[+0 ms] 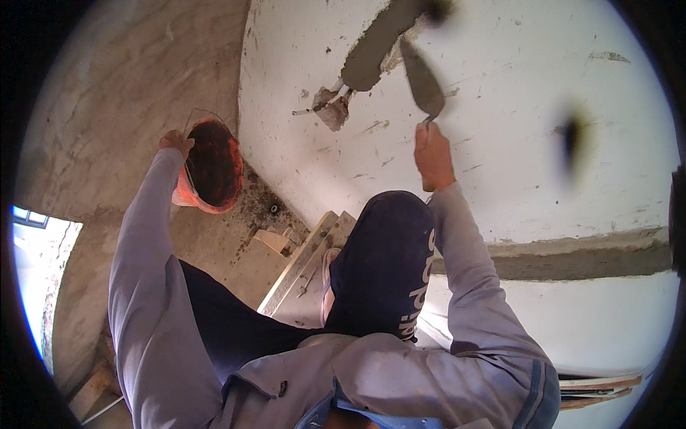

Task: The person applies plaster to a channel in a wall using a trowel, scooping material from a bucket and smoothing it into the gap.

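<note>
Gripping a trowel (425,87) just right of the mortar strip (373,56), the right hand (434,159) could nick the white conduit (343,91) at that strip's lower end if the trowel strays; the left hand (176,144) grasps the bucket (188,194), lower-left of the strip, and slackening might drop it.

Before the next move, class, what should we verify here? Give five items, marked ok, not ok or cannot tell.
1. Right hand grips the trowel by its handle: ok.
2. Left hand holds the bucket at its edge: ok.
3. Enough material inside the bucket: cannot tell, dark interior.
4. Wall hollow below the grey mortar strip filled: not ok, pipe exposed.
5. Trowel tip touching the wall: cannot tell.
</note>
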Motion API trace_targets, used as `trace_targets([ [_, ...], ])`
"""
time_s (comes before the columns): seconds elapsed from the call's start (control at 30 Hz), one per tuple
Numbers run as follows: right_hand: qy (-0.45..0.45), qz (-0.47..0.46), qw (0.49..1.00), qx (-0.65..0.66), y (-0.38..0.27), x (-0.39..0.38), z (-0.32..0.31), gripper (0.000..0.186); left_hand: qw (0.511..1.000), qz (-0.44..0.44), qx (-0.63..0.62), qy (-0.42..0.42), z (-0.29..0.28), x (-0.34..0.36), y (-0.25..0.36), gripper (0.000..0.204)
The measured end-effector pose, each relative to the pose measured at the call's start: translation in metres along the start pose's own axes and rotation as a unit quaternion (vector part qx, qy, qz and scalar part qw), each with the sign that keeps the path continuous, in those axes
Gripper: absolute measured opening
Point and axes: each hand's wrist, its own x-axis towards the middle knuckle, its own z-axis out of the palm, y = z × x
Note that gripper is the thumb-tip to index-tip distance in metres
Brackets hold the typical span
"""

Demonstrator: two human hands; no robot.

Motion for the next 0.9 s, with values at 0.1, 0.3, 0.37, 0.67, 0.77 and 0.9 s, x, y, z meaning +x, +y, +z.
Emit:
trace_targets([
  [0.1, -0.054, 0.0, 0.996, -0.066, 0.029, -0.014, 0.057, 0.035, 0.998, 0.03, 0.019, 0.059, 0.025, 0.018, -0.024, 0.048],
  [0.3, 0.039, 0.028, 0.998, 0.035, -0.01, -0.007, 0.017, 0.03, 0.999, 0.029, 0.004, 0.034, 0.009, 0.016, -0.01, 0.054],
  [0.37, 0.007, 0.04, 0.999, -0.022, -0.001, -0.009, 0.032, 0.031, 0.999, 0.021, 0.014, 0.028, 0.006, 0.014, -0.011, 0.055],
  [0.67, -0.049, -0.021, 0.998, -0.044, 0.028, -0.017, 0.07, 0.033, 0.999, 0.013, -0.026, 0.023, -0.007, 0.011, -0.011, 0.052],
  [0.77, -0.081, 0.007, 0.995, -0.06, 0.021, -0.019, 0.08, 0.031, 0.997, -0.01, -0.005, 0.075, 0.007, 0.01, -0.014, 0.052],
  [0.9, 0.013, 0.006, 1.0, -0.008, 0.023, -0.018, 0.068, 0.028, 0.997, -0.009, -0.076, 0.024, -0.012, 0.0, 0.012, 0.053],
])
